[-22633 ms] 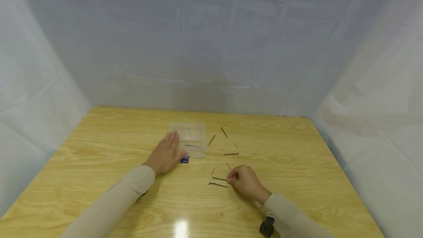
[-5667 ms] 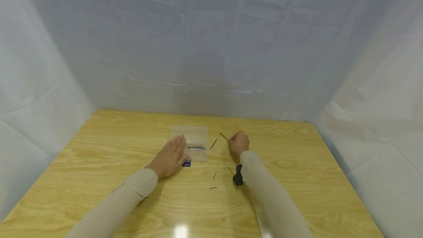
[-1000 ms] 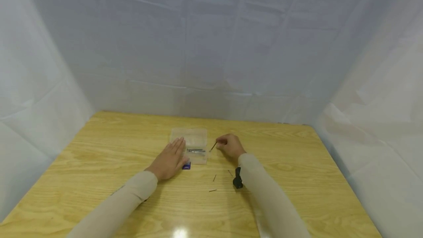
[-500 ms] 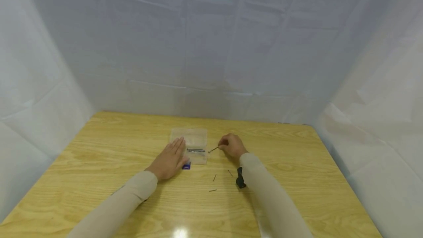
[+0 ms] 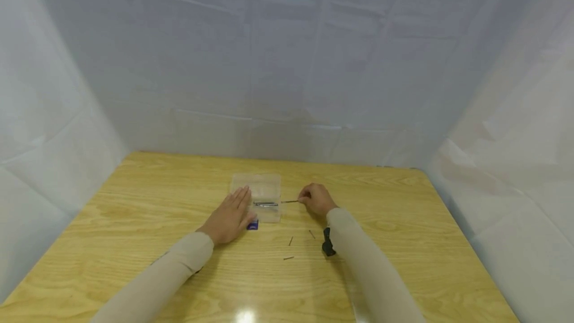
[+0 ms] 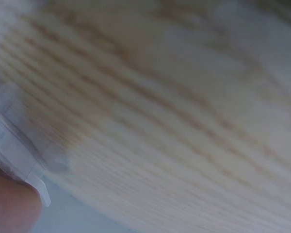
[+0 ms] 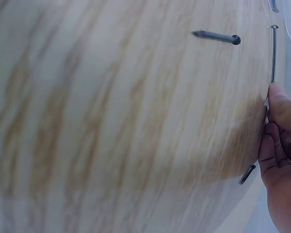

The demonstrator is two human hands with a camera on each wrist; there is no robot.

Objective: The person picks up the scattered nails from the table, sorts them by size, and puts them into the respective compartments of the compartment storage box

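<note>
wood table [image 5: 134,203]: head view, clear plastic box [image 5: 257,185] in the middle
left hand [image 5: 228,216]: flat, fingers straight, resting against the box
right hand [image 5: 316,198]: grip pinching a nail [image 5: 290,201] just right of the box
left wrist: blurry box edge [image 6: 12,150]
right wrist: fingers [image 7: 281,109] on that nail [image 7: 273,53], another loose nail [image 7: 216,37] nearby

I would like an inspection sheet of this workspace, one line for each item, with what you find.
Surface: wooden table, pale grain, with a light glare near the front edge.
Job's things: clear plastic box, open, with nails inside; one nail pinched in the right hand, pointing toward the box.
Clutter: three small loose nails on the table in front of the box; a small blue object at the box's near corner.
Grippers: left hand lies flat against the box's left side; right hand pinches the nail.
Cables: nothing seen.
Surroundings: white sheeting on three sides.
</note>
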